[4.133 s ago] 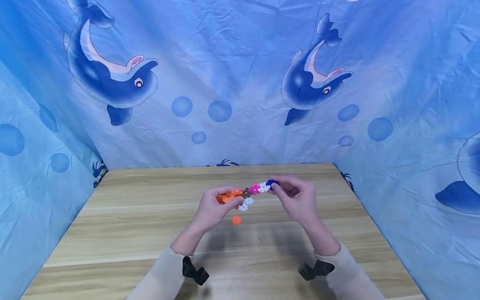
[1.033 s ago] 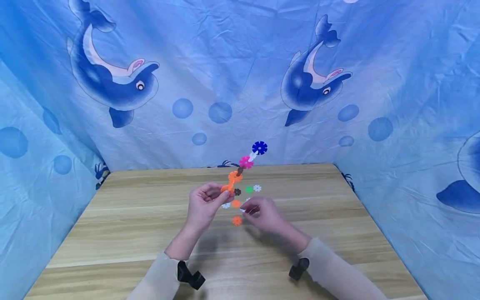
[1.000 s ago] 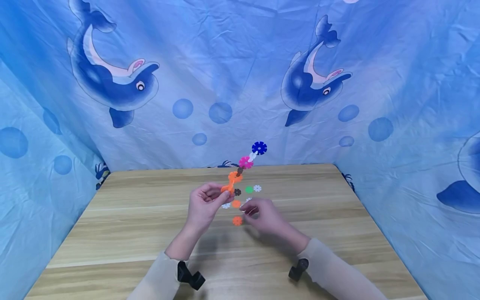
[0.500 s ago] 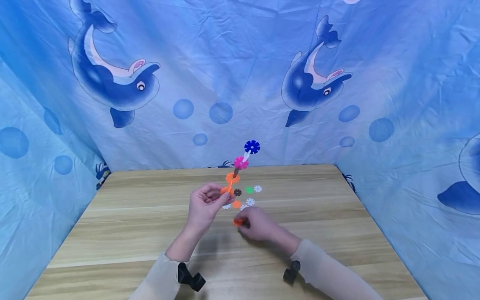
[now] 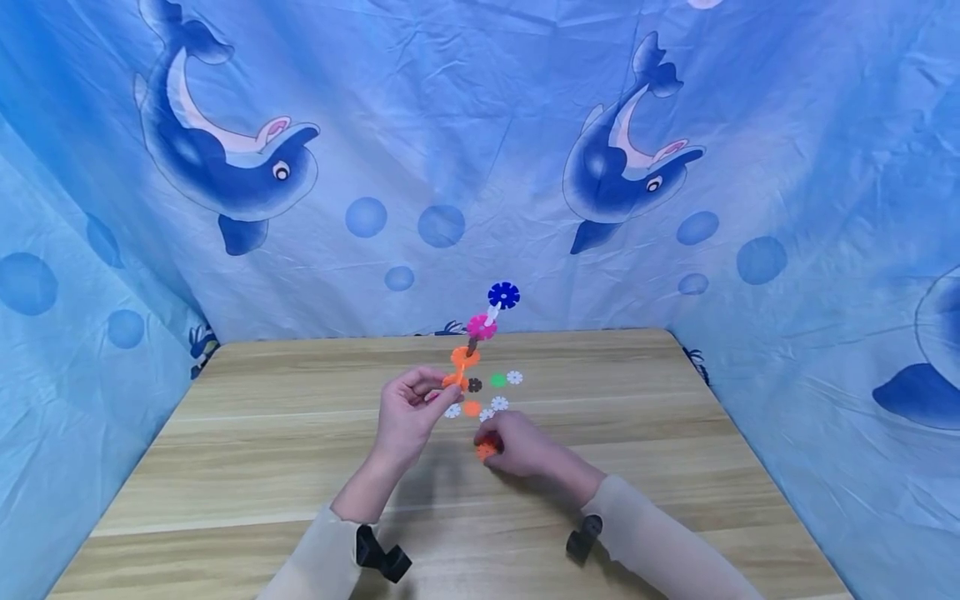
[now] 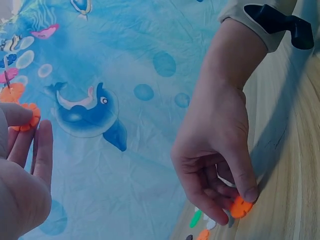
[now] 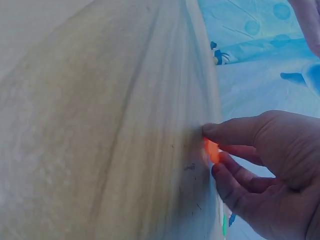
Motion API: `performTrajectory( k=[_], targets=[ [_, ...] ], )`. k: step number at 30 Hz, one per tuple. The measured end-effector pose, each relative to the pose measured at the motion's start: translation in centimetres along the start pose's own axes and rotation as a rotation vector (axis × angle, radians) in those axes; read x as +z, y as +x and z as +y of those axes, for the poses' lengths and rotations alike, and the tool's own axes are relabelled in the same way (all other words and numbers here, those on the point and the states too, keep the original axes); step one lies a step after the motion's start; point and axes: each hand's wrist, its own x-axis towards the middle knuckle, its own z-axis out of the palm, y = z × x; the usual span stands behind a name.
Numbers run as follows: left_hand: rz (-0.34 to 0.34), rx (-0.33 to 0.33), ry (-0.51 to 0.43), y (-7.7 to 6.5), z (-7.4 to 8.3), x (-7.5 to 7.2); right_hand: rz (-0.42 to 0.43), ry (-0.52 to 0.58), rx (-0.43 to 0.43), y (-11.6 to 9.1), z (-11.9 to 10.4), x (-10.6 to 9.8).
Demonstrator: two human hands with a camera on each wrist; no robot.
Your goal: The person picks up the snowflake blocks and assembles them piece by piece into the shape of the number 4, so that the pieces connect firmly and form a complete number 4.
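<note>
Orange disc (image 6: pixel 242 206), pinched by the right hand (image 5: pixel 521 446), is near and right of the left hand (image 5: pixel 408 414), which pinches the near end of a disc chain (image 5: pixel 481 327) slanting far and right.

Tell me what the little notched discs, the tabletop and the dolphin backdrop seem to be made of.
Notched discs: probably smooth plastic, being evenly coloured and crisply cut.
Tabletop: wood or wood-look laminate, smooth, with pale streaked grain.
Dolphin backdrop: likely thin printed fabric, slightly shiny, judging by creases.
</note>
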Motion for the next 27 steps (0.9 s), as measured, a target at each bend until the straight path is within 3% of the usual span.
performTrajectory(
  k=[4,12,21,27],
  targets=[
    [-0.009,-0.009,0.014,0.0,-0.1,-0.1,0.018,0.088,0.023,-0.2,0.2,-0.3],
    [-0.021,0.002,-0.029,0.2,-0.3,0.0,0.137,0.21,0.027,-0.7,0.1,-2.3],
    [-0.033,0.011,0.035,0.2,-0.2,0.1,0.474,0.235,-0.097,-1.8,-1.7,-6.4],
    [-0.043,0.004,0.05,0.2,-0.3,0.1,0.68,0.329,-0.267,-2.5,-3.0,-7.8]
  ],
)
